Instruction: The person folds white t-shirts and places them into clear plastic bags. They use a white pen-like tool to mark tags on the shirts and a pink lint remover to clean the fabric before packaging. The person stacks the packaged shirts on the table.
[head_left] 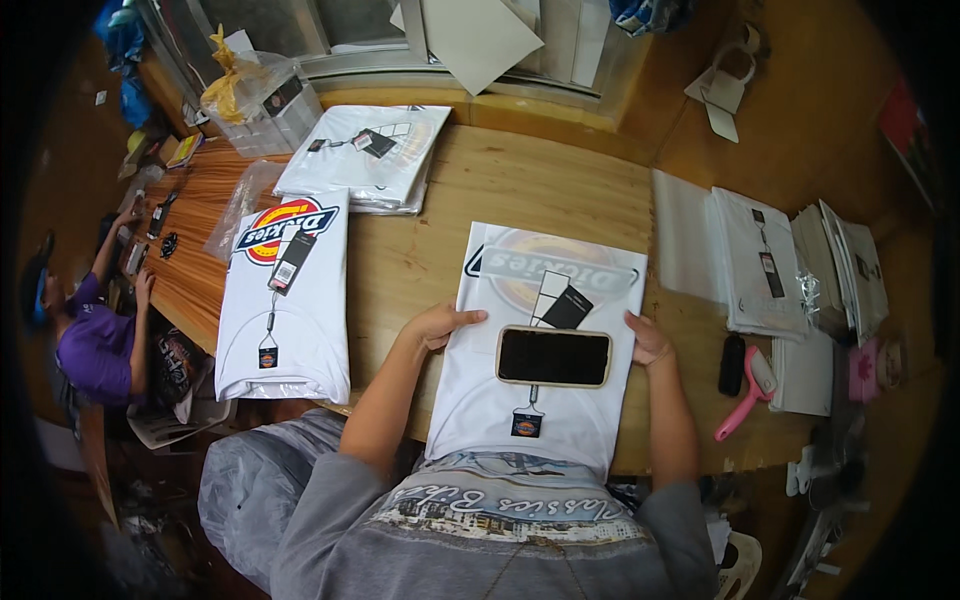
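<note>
A folded white T-shirt lies in front of me at the table's near edge, a printed logo at its far end under what looks like a clear plastic layer. My left hand grips its left edge, thumb on top. At the opposite edge, my right hand holds it the same way. Across the shirt rests a smartphone with a dark screen, touched by neither hand. Just beyond the phone is a black-and-white hang tag; a small dark label on a cord shows nearer me.
Left stands another folded T-shirt, with a bagged shirt stack behind. Bagged shirts, a pink-handled brush and a black oblong object lie right. Another person in purple works at far left, beside a wood-striped table.
</note>
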